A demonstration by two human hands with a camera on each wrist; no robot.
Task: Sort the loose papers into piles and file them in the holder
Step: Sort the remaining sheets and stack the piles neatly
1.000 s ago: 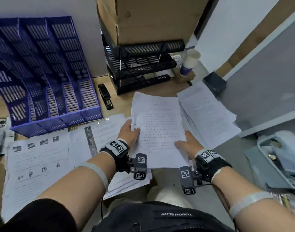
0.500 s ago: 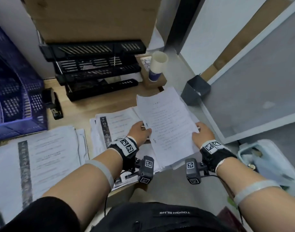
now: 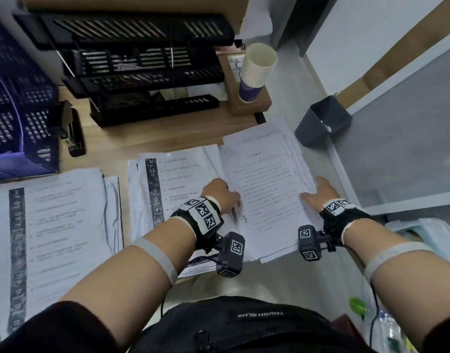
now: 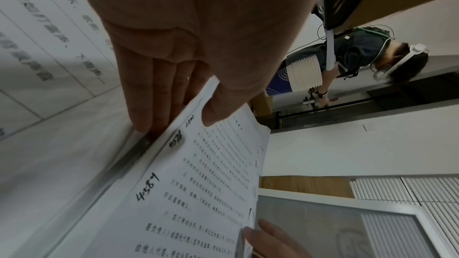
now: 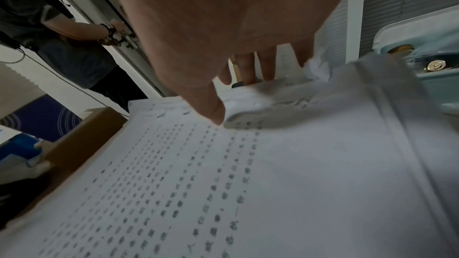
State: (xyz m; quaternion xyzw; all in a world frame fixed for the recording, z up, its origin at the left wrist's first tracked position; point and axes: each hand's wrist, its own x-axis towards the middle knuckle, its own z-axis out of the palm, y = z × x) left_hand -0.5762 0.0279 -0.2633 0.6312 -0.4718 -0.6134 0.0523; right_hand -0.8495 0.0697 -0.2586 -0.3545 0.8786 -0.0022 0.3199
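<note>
A stack of text-only papers (image 3: 267,189) lies at the desk's right end, on top of more white sheets. My left hand (image 3: 220,194) pinches its left edge, thumb on top and fingers underneath (image 4: 178,123). My right hand (image 3: 320,192) holds the right edge the same way, thumb (image 5: 211,109) on the page and fingers under the far edge. The top sheet (image 4: 203,174) carries handwritten numbers. The blue file holder (image 3: 12,118) stands at the far left.
Two more paper piles lie left of my hands: a middle pile (image 3: 168,184) and a larger left pile (image 3: 53,225). Behind are black stacked trays (image 3: 142,72), a stapler (image 3: 71,128), a paper cup (image 3: 257,70) and a grey bin (image 3: 323,121). A pale blue bag (image 3: 422,235) sits at the right.
Both hands have carried the text stack to the right and lowered it onto the sheets at the desk's right end. My view has swung right, leaving the blue holder at the left edge.
</note>
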